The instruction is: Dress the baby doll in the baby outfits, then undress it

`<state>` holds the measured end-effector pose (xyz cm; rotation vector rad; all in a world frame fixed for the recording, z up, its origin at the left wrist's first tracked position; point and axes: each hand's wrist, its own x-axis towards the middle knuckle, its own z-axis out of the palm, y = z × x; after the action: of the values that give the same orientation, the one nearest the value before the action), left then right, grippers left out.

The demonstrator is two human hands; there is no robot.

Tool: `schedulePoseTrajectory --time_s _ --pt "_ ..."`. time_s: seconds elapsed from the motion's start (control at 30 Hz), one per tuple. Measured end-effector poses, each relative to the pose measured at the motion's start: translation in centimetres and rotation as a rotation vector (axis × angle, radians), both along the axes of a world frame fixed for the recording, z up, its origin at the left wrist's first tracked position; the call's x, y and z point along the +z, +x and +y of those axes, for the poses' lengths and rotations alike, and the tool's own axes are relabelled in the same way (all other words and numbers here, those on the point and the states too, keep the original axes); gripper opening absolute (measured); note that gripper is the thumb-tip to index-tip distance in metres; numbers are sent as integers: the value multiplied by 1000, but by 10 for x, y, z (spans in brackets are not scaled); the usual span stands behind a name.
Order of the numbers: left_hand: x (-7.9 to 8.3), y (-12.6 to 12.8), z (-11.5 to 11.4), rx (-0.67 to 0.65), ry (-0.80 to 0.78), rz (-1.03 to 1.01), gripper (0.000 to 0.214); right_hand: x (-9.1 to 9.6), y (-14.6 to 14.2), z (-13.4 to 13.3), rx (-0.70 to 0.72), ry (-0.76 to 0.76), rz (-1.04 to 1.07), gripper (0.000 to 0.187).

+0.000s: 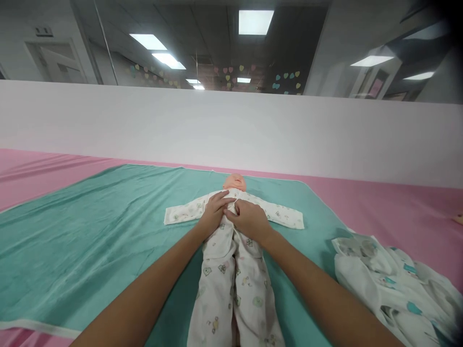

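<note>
A baby doll (235, 182) lies on its back with its head away from me. It wears a white printed baby top (285, 215) with both long sleeves spread out sideways, and matching baby pants (253, 299). My left hand (214, 213) rests on the left side of the doll's chest, fingers stretched over the fabric. Beside it, my right hand (250, 219) has its fingers curled in a pinch at the front edge of the top. The fingertips partly hide the fabric there. Between the hands, the top's front shows a narrow fold.
Under the doll spreads a teal blanket (90, 231) on a pink sheet (390, 212). A pile of white printed clothes (390, 284) lies at the right. Behind stands a low white wall (231, 130) with glass above it. Something skin-coloured (458, 218) shows at the right edge.
</note>
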<state>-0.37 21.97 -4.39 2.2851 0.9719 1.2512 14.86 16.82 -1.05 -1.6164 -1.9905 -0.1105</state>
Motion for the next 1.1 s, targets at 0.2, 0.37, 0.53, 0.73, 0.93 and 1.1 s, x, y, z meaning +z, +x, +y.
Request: schedulePoseTrajectory --time_s 0.2,0.37,0.53,0.73,0.93,1.1 --pt "3 -5 -15 -9 0 62 39 0 1 -2 15 -15 44 31" --pt "5 -4 -14 -6 15 104 39 -3 10 -5 143 -17 216 31" --pt "3 -5 -13 15 20 124 39 -8 19 -7 257 -63 420 32" --pt "6 -4 -16 11 65 91 38 -8 16 -7 176 -13 436 25" --pt "8 -8 -33 -30 97 49 34 -1 0 -34 151 -60 8 36" --pt "3 -14 -41 -62 141 65 35 2 -3 -40 109 -101 -66 32"
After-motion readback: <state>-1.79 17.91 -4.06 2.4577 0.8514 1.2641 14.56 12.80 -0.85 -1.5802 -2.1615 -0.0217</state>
